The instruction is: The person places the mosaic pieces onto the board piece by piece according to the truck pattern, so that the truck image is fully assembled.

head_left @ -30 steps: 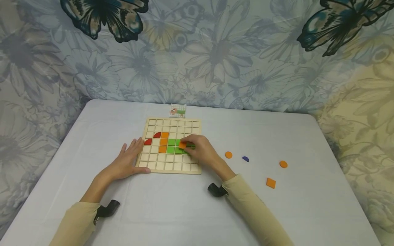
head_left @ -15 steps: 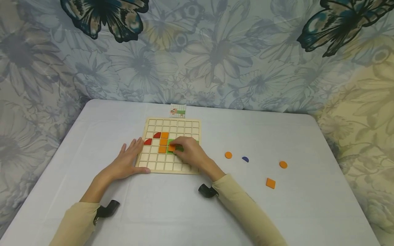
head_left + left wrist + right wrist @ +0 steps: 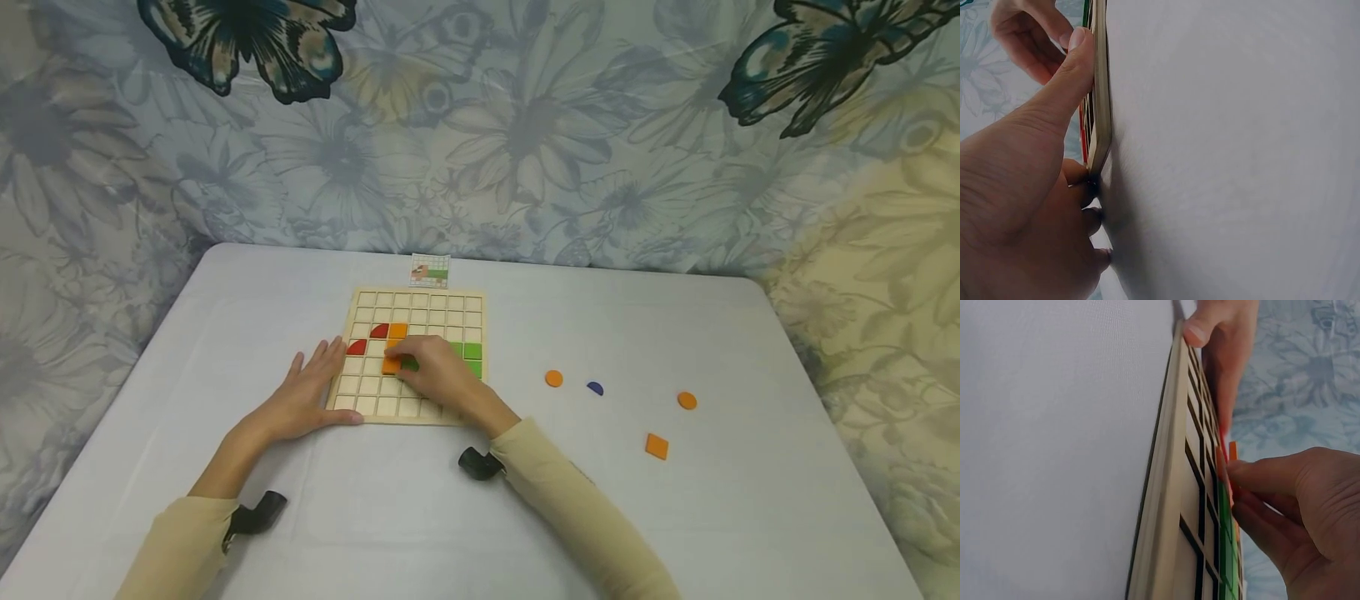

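The wooden grid board (image 3: 369,403) lies on the white-covered table. My left hand (image 3: 300,402) steadies it with fingers spread along the left edge and thumb at the front left corner. Thumb and fingertips of my right hand (image 3: 444,377) pinch an orange square tile (image 3: 1233,452), low over the board at the left end of the green tiles (image 3: 472,352). Beyond those fingertips an orange square (image 3: 398,331) is set in the grid. Two red quarter-circle tiles (image 3: 357,347) sit left of it. My right hand hides several green tiles.
A small pattern card (image 3: 430,271) lies behind the board. To the right are scattered an orange disc (image 3: 553,379), a blue half-circle (image 3: 595,388), a second orange disc (image 3: 687,401) and a loose orange square (image 3: 657,447). A flowered cloth (image 3: 525,150) hangs behind the table.
My right hand has moved left across the board with the orange square tile, from over the green tiles to the orange column. My left hand stays at the board's edge.
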A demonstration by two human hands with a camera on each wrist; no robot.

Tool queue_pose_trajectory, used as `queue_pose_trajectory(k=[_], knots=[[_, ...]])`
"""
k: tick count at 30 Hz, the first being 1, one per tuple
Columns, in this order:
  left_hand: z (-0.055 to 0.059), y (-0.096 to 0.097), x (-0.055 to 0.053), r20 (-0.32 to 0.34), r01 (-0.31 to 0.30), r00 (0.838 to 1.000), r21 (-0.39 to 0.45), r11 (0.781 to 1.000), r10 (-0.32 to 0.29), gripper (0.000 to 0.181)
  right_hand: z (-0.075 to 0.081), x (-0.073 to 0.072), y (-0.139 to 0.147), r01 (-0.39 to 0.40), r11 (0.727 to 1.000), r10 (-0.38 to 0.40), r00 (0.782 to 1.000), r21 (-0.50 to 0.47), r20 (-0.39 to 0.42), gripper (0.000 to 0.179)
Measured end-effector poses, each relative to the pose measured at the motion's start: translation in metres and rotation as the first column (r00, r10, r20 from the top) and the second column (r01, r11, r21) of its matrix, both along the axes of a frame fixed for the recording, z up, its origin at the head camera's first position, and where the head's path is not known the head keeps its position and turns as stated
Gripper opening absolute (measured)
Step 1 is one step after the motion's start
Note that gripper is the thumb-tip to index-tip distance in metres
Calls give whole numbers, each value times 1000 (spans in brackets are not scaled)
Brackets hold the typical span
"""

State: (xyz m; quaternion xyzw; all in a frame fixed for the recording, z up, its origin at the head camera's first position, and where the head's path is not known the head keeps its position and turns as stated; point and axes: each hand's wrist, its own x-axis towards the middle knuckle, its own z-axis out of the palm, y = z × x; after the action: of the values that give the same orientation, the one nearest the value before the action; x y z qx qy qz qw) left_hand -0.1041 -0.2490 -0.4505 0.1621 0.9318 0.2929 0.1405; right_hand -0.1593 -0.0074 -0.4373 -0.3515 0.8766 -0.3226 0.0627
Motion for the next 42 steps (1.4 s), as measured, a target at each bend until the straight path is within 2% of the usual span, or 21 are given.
queue_pose_trajectory(k=[13,36,42], knots=[[1,-1,1,5,-5,1000,14,1000,5,119,3,-3,-27,-24,999,24,1000,22,4,28],[-1,-1,1,-7,-1,1000,8,1000,1,119,1,-4,-31,-21,996,23,999,85,-23,30],[-1,-1,1,-6,-9,1000,5,1000,9,120,3,-2,-31,-36,997,37,999,68,-14,29]])
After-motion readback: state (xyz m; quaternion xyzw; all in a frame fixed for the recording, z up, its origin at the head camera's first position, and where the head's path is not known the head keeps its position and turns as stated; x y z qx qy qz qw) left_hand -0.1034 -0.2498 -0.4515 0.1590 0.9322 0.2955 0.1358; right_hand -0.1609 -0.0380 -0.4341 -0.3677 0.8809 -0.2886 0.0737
